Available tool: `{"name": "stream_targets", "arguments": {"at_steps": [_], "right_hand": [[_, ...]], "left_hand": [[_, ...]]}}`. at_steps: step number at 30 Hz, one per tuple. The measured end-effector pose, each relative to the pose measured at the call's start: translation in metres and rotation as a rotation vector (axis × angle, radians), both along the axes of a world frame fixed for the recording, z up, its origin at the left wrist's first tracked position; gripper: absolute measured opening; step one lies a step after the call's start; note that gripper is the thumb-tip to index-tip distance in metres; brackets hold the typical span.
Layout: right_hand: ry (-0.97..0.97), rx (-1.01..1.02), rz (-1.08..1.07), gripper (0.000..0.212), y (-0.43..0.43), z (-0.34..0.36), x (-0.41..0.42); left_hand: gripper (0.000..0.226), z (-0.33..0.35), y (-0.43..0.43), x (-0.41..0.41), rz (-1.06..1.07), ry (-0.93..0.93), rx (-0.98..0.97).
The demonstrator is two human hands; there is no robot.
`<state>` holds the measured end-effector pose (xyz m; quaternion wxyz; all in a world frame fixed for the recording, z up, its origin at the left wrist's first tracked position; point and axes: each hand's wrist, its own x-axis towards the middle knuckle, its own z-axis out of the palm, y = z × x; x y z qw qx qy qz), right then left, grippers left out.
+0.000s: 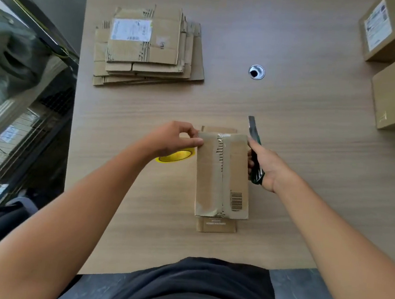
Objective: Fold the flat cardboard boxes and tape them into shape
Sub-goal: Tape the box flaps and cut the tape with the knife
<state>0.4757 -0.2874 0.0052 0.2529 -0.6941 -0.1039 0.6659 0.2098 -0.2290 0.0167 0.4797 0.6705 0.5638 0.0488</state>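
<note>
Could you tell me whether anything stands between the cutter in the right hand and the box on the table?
Nothing visible does. The cutter, gripped by the right hand, sits beside the far right corner of the box. The left hand pinches its far left corner, and the yellow tape roll lies left of the box.

One wide-angle camera on the person's head looks forward and steeply down onto the worktop (288, 146). It sits close: both forearms reach in from the lower corners, and the left hand (173, 139) pinching the cardboard box (223, 176) and the right hand (272, 168) gripping a utility knife (253, 130) land near mid-frame. The worktop's near edge crosses the bottom.
</note>
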Motion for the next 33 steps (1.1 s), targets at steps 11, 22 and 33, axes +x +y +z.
{"name": "stream_targets", "arguments": {"at_steps": [11, 22, 33], "right_hand": [[-0.655, 0.530, 0.412, 0.026, -0.040, 0.075, -0.058], [-0.994, 0.404, 0.955, 0.052, -0.048, 0.070, -0.108], [-1.073, 0.351, 1.188, 0.055, -0.060, 0.073, -0.130]], "left_hand": [[0.034, -0.005, -0.014, 0.006, 0.068, 0.009, 0.029], [0.053, -0.013, -0.048, -0.029, 0.211, -0.300, -0.116], [0.049, -0.019, -0.057, -0.047, 0.162, 0.198, 0.037]]}}
